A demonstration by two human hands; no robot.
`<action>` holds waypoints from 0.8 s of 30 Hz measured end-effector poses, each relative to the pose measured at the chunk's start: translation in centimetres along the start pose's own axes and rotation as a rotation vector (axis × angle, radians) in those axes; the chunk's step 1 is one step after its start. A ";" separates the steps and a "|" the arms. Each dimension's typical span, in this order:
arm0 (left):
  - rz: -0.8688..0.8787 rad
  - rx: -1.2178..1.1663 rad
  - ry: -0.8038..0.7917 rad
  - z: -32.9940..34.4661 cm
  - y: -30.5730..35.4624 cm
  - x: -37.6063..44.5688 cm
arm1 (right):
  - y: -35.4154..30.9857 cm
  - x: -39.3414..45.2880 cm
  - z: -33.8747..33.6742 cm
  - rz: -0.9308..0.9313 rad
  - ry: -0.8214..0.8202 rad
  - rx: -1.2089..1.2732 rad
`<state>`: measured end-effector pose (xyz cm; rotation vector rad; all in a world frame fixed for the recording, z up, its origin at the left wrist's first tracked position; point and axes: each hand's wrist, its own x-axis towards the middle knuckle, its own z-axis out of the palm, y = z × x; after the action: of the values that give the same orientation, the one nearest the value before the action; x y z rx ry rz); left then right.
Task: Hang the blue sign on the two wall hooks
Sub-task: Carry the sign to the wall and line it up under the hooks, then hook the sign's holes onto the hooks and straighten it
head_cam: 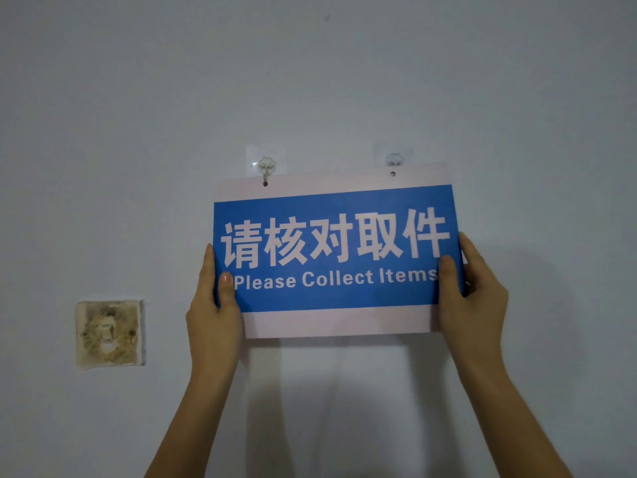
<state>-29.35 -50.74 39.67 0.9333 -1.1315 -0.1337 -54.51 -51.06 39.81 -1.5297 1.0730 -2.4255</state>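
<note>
The blue sign point(336, 291) with white Chinese characters and "Please Collect Items" is held flat against the wall, slightly tilted, its right side higher. My left hand point(215, 305) grips its lower left edge and my right hand point(474, 291) grips its lower right edge, thumbs on the front. The left wall hook point(266, 166) has its metal tip through the sign's left hole. The sign's top edge partly covers the right wall hook point(394, 159), and the right hole point(392, 174) sits just below it with no hook visible in it.
A dirty, yellowed wall switch plate point(109, 334) is set in the grey-white wall at the lower left. A small dark mark point(326, 18) sits high on the wall. My forearms rise from the bottom edge.
</note>
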 end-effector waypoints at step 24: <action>0.067 0.143 -0.009 -0.2 0.3 0.4 | 1.8 -1.0 0.2 0.094 -0.035 0.066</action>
<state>-29.06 -50.66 40.17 1.0207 -1.1910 -0.0024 -54.35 -52.11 37.99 -1.4620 1.0229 -2.3390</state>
